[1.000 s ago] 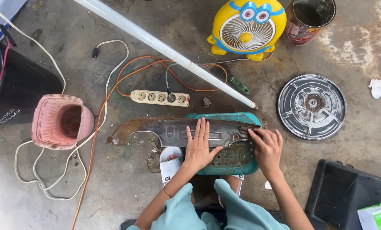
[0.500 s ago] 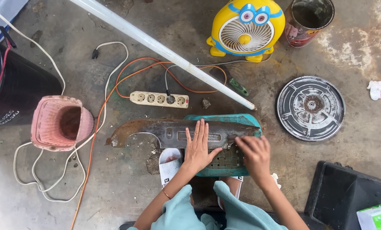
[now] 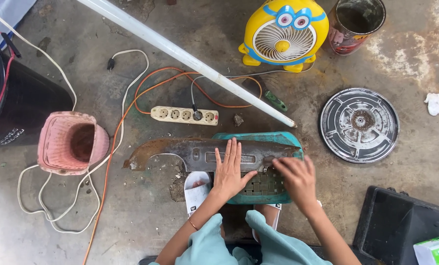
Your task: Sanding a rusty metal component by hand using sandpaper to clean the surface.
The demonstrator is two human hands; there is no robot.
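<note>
A long rusty metal guard plate (image 3: pixel 190 153) lies across a teal plastic stool (image 3: pixel 273 194) on the concrete floor. My left hand (image 3: pixel 230 169) presses flat on the plate's middle, fingers spread and pointing away from me. My right hand (image 3: pixel 295 177) rests on the plate's right end over the stool's woven top, fingers curled down; whether anything is under them is hidden. My feet in white sandals (image 3: pixel 197 191) show under the stool.
A white pole (image 3: pixel 180 51) slants across the floor. Beyond it lie a power strip (image 3: pixel 184 115) with orange and white cables and a yellow fan (image 3: pixel 283 34). A round metal disc (image 3: pixel 359 125) lies right, a pink basket (image 3: pixel 70 143) left, black bins at both edges.
My right hand has slid left along the plate's right end, from the stool's edge toward the middle. My left hand stays pressed flat on the plate.
</note>
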